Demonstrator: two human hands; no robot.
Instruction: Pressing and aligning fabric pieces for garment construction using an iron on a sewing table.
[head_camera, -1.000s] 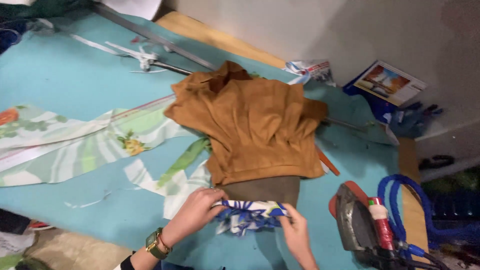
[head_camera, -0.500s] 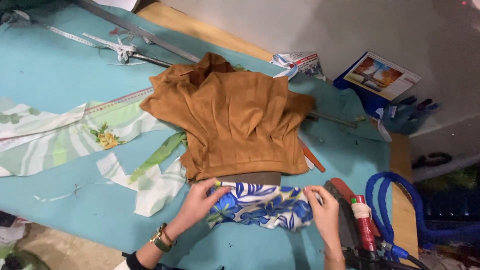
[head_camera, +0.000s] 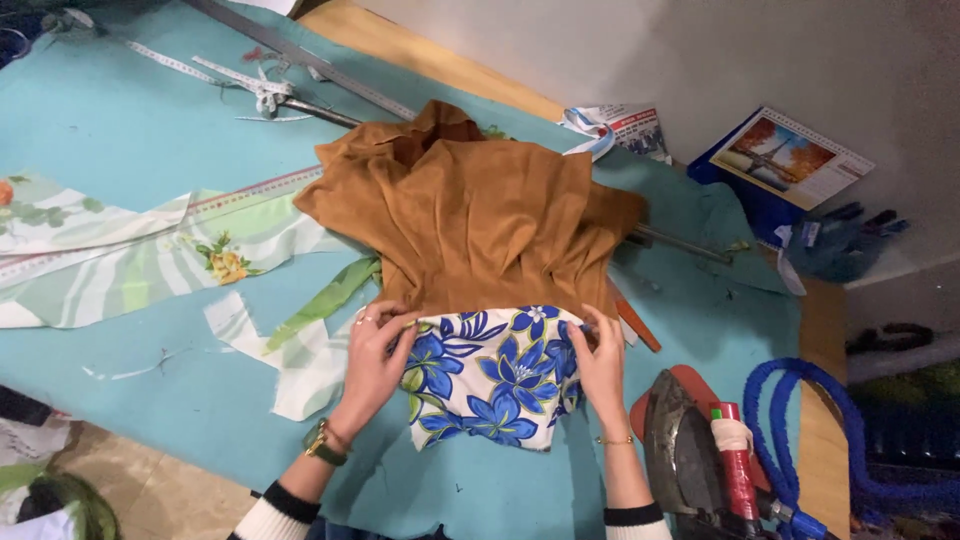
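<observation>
A white cloth piece with blue flowers (head_camera: 490, 385) lies spread flat on the turquoise table cover (head_camera: 150, 130), its top edge meeting the lower hem of a brown garment (head_camera: 470, 210). My left hand (head_camera: 372, 352) pinches the flowered piece's upper left corner against the brown hem. My right hand (head_camera: 602, 358) holds its upper right edge the same way. A watch sits on my left wrist, a thin bracelet on my right.
Green floral fabric scraps (head_camera: 140, 255) lie to the left. An iron (head_camera: 690, 460) with a blue cord (head_camera: 800, 430) stands at the right, close to my right forearm. A long metal ruler (head_camera: 300, 60) and a calendar (head_camera: 795, 155) lie at the back.
The flowered piece was a crumpled bundle between my hands; it is now unfolded and spread flat below the brown hem. My hands moved apart and up to its top corners.
</observation>
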